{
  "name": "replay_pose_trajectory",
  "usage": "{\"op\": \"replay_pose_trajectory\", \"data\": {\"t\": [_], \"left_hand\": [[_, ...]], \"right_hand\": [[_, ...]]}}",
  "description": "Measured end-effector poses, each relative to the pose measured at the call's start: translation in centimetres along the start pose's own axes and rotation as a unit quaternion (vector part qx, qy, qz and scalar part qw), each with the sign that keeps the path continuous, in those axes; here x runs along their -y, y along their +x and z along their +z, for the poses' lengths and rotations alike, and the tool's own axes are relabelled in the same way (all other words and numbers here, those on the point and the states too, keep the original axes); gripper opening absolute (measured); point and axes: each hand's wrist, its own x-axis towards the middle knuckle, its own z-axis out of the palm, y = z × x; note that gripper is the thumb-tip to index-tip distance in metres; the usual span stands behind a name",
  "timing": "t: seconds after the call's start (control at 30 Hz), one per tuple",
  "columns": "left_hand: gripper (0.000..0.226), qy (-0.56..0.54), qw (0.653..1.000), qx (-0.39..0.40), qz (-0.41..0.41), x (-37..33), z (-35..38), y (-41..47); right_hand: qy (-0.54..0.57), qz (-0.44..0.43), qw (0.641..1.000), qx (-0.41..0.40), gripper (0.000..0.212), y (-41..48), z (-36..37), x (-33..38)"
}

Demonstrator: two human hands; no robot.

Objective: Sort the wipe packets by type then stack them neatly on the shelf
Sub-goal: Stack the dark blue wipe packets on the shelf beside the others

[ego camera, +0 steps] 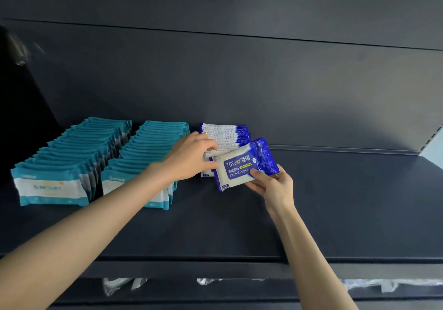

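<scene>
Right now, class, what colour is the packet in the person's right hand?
Blue and white packet, clearest in the head view.

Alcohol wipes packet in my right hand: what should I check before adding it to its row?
1. Grip: the right hand pinches the alcohol wipes packet at its lower right edge: ok.
2. Type: the packet's blue and white match the blue row behind it: ok.
3. Row steadied: the left hand is at the row's front, but whether it grips the row: cannot tell.
4. Alignment: the packet is tilted, not square with the row: not ok.
5. Sorting: the teal rows stand apart to the left, unmixed: ok.
6. Room: bare shelf in front of the row: ok.
</scene>
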Motion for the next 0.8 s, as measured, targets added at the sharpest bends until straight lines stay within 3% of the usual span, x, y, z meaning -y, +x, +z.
{"op": "replay_pose_trajectory", "data": {"t": [0.1,0.2,0.3,0.47,0.63,0.8], "left_hand": [[0.04,-0.029,0.999,0.017,-0.006,0.1,0.0,-0.1],[0.027,-0.051,0.998,0.022,-0.02,0.6,-0.3,0.2],[0.022,-0.015,0.999,0.032,-0.016,1.0,-0.3,0.6],[0.034,0.071,0.997,0.003,0.01,1.0,0.3,0.8],[0.044,0.149,0.988,-0.013,0.034,1.4,1.0,0.8],[0.041,0.17,0.984,-0.01,0.046,1.7,1.1,0.7]], "right_hand": [[0.035,0.016,0.999,0.025,0.025,-0.1,0.5,-0.2],[-0.009,0.021,0.999,0.034,0.026,0.3,0.7,-0.6],[-0.207,-0.01,0.978,0.003,0.022,1.3,0.6,-1.6],[-0.447,-0.078,0.89,-0.045,0.035,2.4,1.1,-2.0],[-0.457,-0.124,0.88,-0.032,0.057,2.4,1.6,-2.2],[-0.504,-0.15,0.85,-0.03,0.054,2.1,1.6,-2.3]]}}
